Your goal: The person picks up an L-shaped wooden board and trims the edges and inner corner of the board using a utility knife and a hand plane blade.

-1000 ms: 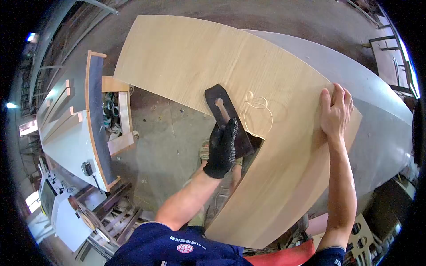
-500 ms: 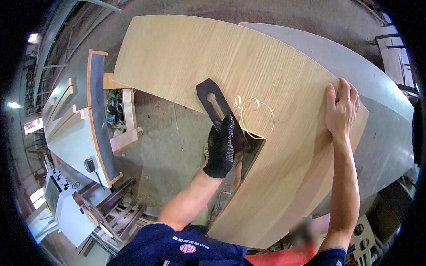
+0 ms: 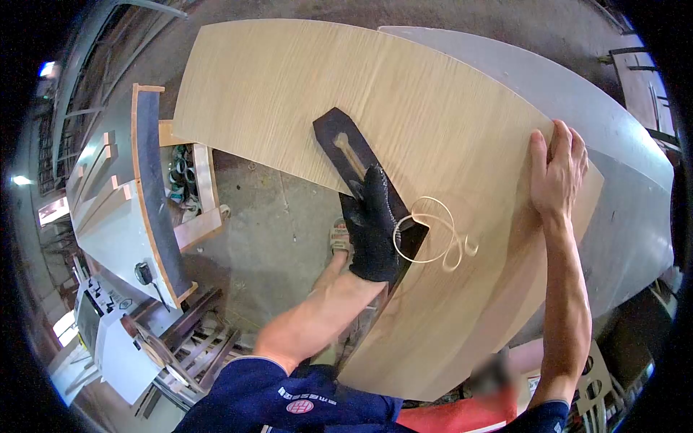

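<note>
My left hand [image 3: 374, 227], in a black glove, is closed around a dark, flat plane iron [image 3: 359, 141] with a keyhole slot. The iron lies slanted across the inner edge of a large, curved wood-grain panel [image 3: 281, 86], its lower end near the inside corner. A thin, pale curled strip [image 3: 449, 209] loops over the panel beside that end. My bare right hand [image 3: 559, 173] rests at the panel's far right edge. Its thumb lies on the top face and its fingers bend over the edge; their tips are partly hidden.
A grey curved surface [image 3: 621, 195] lies under and beyond the panel on the right. To the left stands a unit with a dark curved face [image 3: 149, 166] and wooden strips. Behind the panel's lower end is a person's red clothing [image 3: 455, 417]. My foot shows on the concrete floor [image 3: 267, 216].
My left hand and the plane iron have moved slightly right along the inner edge to the corner. The curled strip has swung right and down. My right hand keeps its place on the panel.
</note>
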Demonstrator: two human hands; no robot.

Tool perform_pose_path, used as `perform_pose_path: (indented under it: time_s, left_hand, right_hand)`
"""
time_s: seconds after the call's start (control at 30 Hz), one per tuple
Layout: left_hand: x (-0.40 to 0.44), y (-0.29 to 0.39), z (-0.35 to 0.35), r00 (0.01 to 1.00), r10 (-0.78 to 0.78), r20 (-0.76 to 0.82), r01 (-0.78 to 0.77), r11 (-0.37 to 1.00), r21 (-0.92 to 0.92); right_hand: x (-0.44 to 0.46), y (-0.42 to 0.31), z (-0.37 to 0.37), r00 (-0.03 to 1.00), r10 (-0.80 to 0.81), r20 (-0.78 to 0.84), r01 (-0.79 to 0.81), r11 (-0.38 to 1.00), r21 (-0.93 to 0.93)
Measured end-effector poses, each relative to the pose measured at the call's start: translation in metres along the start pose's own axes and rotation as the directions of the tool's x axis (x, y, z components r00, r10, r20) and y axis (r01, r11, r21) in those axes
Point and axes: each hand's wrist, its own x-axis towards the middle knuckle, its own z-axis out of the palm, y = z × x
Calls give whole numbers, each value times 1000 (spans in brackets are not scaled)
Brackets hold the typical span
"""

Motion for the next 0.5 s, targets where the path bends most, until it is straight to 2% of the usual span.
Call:
perform_pose_path:
  time_s: [0.03, 0.07, 0.2, 0.3, 0.4, 0.5]
  left_hand:
    - [-1, 4, -1, 999, -38, 31, 38, 999, 11]
    - [-1, 0, -1, 998, -20, 64, 24, 997, -69]
    - [-6, -16, -5, 995, -64, 75, 73, 990, -117]
    - [-2, -18, 1, 998, 38, 45, -34, 995, -97]
    - [-1, -15, 17, 991, 92, -99, -81, 991, 110]
    - [-5, -9, 22, 966, 244, -89, -226, 959, 171]
  right_hand:
    - [0, -1, 1, 1000, 8, -2, -8, 1000, 1]
    - [1, -2, -1, 1000, 14, -5, -14, 1000, 2]
    - [-1, -1, -1, 1000, 5, -3, -5, 1000, -30]
    - [-2, -1, 0, 1000, 7, -12, -7, 1000, -30]
    - [2, -1, 2, 999, 9, -31, -9, 1000, -25]
    - [1, -2, 0, 1000, 2, -24, -2, 1000, -7]
